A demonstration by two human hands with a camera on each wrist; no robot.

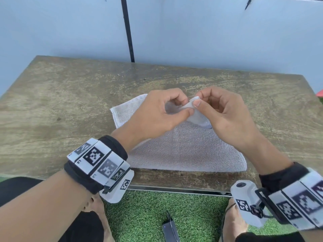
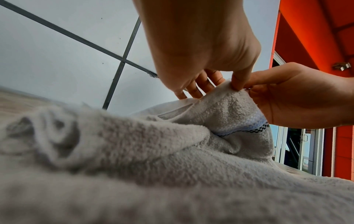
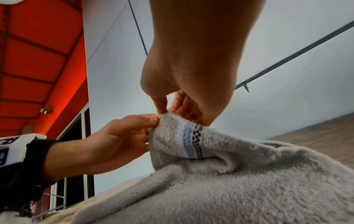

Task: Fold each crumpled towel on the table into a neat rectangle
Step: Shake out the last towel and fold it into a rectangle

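One pale grey terry towel (image 1: 185, 151) lies partly folded on the worn wooden table (image 1: 61, 105), its near edge by the table's front edge. Its far corner (image 1: 192, 104) is lifted off the cloth. My left hand (image 1: 185, 107) and right hand (image 1: 199, 100) both pinch that corner, thumbs almost touching. In the left wrist view my left hand (image 2: 232, 84) holds the tip of the towel (image 2: 172, 151), with the right hand (image 2: 287, 97) beside it. The right wrist view shows my right hand (image 3: 166, 109) and left hand (image 3: 153, 121) on the towel's (image 3: 249, 181) corner, near a blue-and-checkered woven stripe (image 3: 189, 141).
A white panel wall (image 1: 209, 32) with a black pole (image 1: 128, 32) stands right behind the table. Bare tabletop lies left and right of the towel. Green artificial grass (image 1: 192, 215) and a dark device (image 1: 170, 231) are below the front edge. A red object (image 1: 319, 95) sits at the far right.
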